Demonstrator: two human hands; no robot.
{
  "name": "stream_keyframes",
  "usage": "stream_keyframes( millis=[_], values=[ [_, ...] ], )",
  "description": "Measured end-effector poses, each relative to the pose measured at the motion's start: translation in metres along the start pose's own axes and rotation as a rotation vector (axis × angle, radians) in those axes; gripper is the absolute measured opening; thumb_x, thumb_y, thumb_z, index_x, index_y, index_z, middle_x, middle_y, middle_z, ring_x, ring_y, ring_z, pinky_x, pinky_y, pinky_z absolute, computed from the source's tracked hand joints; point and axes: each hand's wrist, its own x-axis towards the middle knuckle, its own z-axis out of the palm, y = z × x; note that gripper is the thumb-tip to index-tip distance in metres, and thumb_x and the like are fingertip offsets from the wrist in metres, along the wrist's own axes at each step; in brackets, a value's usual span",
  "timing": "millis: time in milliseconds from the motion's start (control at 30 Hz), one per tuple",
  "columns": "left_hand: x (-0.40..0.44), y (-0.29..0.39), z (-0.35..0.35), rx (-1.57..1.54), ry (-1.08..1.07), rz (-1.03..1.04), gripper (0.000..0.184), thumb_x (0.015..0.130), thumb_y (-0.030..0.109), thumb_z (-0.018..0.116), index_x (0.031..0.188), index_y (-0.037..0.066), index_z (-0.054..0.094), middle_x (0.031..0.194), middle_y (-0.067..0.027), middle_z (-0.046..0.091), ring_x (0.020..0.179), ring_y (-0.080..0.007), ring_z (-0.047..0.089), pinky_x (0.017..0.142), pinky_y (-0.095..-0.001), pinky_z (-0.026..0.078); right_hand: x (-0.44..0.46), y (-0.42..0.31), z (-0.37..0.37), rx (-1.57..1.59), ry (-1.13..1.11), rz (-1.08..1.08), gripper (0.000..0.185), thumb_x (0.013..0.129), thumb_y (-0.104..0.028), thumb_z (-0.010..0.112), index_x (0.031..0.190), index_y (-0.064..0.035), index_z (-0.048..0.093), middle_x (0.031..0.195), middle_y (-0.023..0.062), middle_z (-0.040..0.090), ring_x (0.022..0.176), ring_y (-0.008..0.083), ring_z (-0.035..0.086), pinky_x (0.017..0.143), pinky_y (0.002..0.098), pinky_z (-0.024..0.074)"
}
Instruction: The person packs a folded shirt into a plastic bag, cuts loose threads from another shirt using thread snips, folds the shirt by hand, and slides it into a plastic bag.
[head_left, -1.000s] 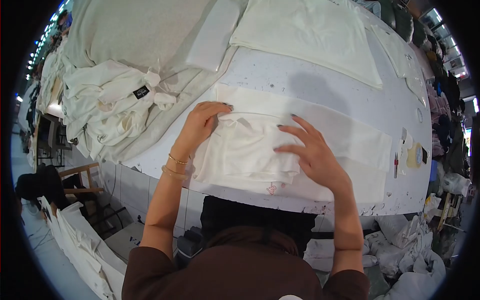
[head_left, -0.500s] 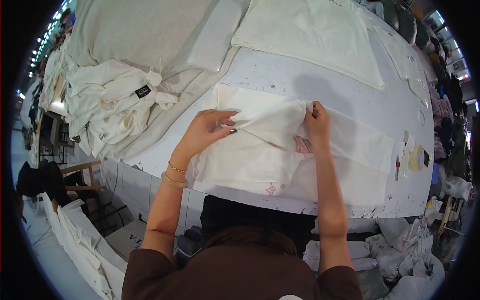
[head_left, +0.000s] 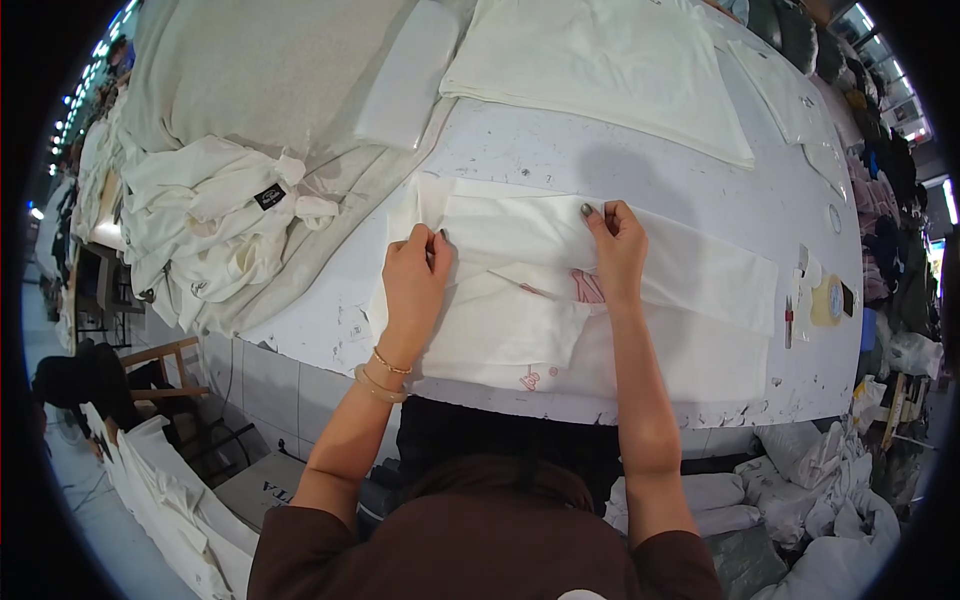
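Observation:
A white garment (head_left: pixel 700 350) lies partly folded across the table near its front edge, with small red lettering by its lower edge and a pink-red patterned patch showing between its layers. My left hand (head_left: pixel 418 270) is closed at the left part of the upper layer, fingertips pinching the cloth. At the right end of that folded layer my right hand (head_left: pixel 618 245) is closed, thumb and fingers pinching its upper edge. The cloth between the two hands lies fairly flat, with a few creases below it.
Crumpled white garments (head_left: pixel 220 220) with a black label lie at the left. Another white garment (head_left: pixel 600 70) is spread at the back, beside a plastic-wrapped white bundle (head_left: pixel 410 75). A tape roll (head_left: pixel 827 300) and a small red-handled tool (head_left: pixel 789 312) are on the right.
The upper layer of cloth has been turned back, exposing the pink-red patch. My left hand has closed on the cloth; my right hand, spread one second ago, now pinches the upper edge.

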Motion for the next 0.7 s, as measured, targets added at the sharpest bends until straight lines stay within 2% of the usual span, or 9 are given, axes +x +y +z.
stream_keyframes(
  millis=[100, 167, 300, 367, 433, 500, 533, 633, 700],
  values=[
    [-0.002, 0.011, 0.002, 0.078, 0.021, -0.063, 0.007, 0.085, 0.009, 0.061, 0.087, 0.006, 0.055, 0.063, -0.0073, 0.056, 0.067, -0.0244, 0.051, 0.069, -0.0349, 0.040, -0.007, -0.006, -0.002, -0.135, 0.062, -0.091, 0.019, 0.087, -0.015, 0.065, 0.081, -0.0014, 0.053, 0.062, 0.0043, 0.050, 0.056, 0.0154, 0.044, 0.057, 0.0285, 0.0389],
    [0.001, 0.011, 0.002, 0.161, -0.039, -0.012, 0.011, 0.085, 0.011, 0.062, 0.095, 0.009, 0.058, 0.061, -0.0049, 0.054, 0.065, -0.0211, 0.051, 0.074, -0.0339, 0.038, -0.009, 0.003, 0.001, -0.491, 0.079, -0.221, 0.018, 0.087, -0.018, 0.064, 0.086, -0.0052, 0.051, 0.064, 0.0079, 0.055, 0.059, 0.0253, 0.054, 0.059, 0.0349, 0.0427],
    [0.001, 0.019, -0.002, 0.143, -0.017, 0.132, 0.025, 0.084, 0.011, 0.063, 0.109, 0.011, 0.059, 0.062, -0.0028, 0.053, 0.063, -0.0176, 0.050, 0.079, -0.0331, 0.035, -0.007, 0.005, 0.000, -0.385, 0.074, -0.180, 0.017, 0.086, -0.015, 0.064, 0.093, -0.0060, 0.051, 0.063, 0.0063, 0.051, 0.056, 0.0214, 0.049, 0.057, 0.0336, 0.0406],
    [0.005, 0.028, -0.004, -0.063, -0.165, -0.067, 0.035, 0.084, 0.010, 0.063, 0.119, 0.014, 0.059, 0.063, -0.0009, 0.051, 0.062, -0.0164, 0.049, 0.080, -0.0330, 0.034, -0.007, 0.005, -0.001, -0.393, 0.040, -0.181, 0.018, 0.087, -0.016, 0.063, 0.095, -0.0067, 0.051, 0.066, 0.0069, 0.054, 0.059, 0.0237, 0.053, 0.059, 0.0354, 0.0425],
    [0.011, 0.032, -0.008, -0.075, -0.222, -0.095, 0.038, 0.085, 0.006, 0.060, 0.123, 0.013, 0.058, 0.076, -0.0035, 0.056, 0.062, -0.0167, 0.049, 0.076, -0.0316, 0.038, -0.006, 0.009, -0.002, -0.404, 0.008, -0.169, 0.017, 0.087, -0.014, 0.062, 0.098, -0.0073, 0.050, 0.067, 0.0071, 0.057, 0.060, 0.0244, 0.057, 0.059, 0.0365, 0.0442],
    [0.017, 0.030, -0.004, -0.378, -0.238, 0.002, 0.038, 0.086, 0.002, 0.057, 0.123, 0.009, 0.058, 0.092, -0.0067, 0.059, 0.062, -0.0173, 0.050, 0.066, -0.0285, 0.043, -0.009, 0.009, -0.003, -0.386, 0.007, -0.184, 0.018, 0.087, -0.013, 0.062, 0.099, -0.0074, 0.050, 0.067, 0.0071, 0.057, 0.060, 0.0249, 0.057, 0.059, 0.0363, 0.0442],
    [0.020, 0.029, -0.005, -0.301, -0.203, 0.091, 0.040, 0.083, -0.003, 0.055, 0.122, 0.006, 0.059, 0.109, -0.0087, 0.059, 0.065, -0.0199, 0.056, 0.059, -0.0281, 0.046, -0.008, 0.009, -0.005, -0.371, 0.012, -0.198, 0.019, 0.086, -0.012, 0.062, 0.100, -0.0075, 0.050, 0.068, 0.0070, 0.057, 0.060, 0.0253, 0.057, 0.059, 0.0361, 0.0443],
    [0.018, 0.014, 0.006, 0.068, -0.139, 0.180, 0.041, 0.080, -0.004, 0.055, 0.119, 0.006, 0.061, 0.114, -0.0077, 0.059, 0.068, -0.0229, 0.061, 0.060, -0.0324, 0.048, -0.011, 0.010, -0.001, -0.411, 0.075, -0.252, 0.022, 0.086, -0.010, 0.062, 0.103, -0.0078, 0.049, 0.065, 0.0063, 0.056, 0.058, 0.0261, 0.057, 0.058, 0.0361, 0.0442],
    [0.013, 0.012, 0.010, 0.245, -0.244, 0.115, 0.043, 0.079, -0.003, 0.056, 0.120, 0.008, 0.061, 0.122, -0.0079, 0.056, 0.078, -0.0259, 0.063, 0.063, -0.0355, 0.050, -0.012, 0.003, -0.002, -0.466, 0.026, -0.200, 0.023, 0.085, -0.010, 0.063, 0.102, -0.0088, 0.048, 0.078, 0.0064, 0.059, 0.067, 0.0261, 0.059, 0.059, 0.0354, 0.0455]
  ],
)
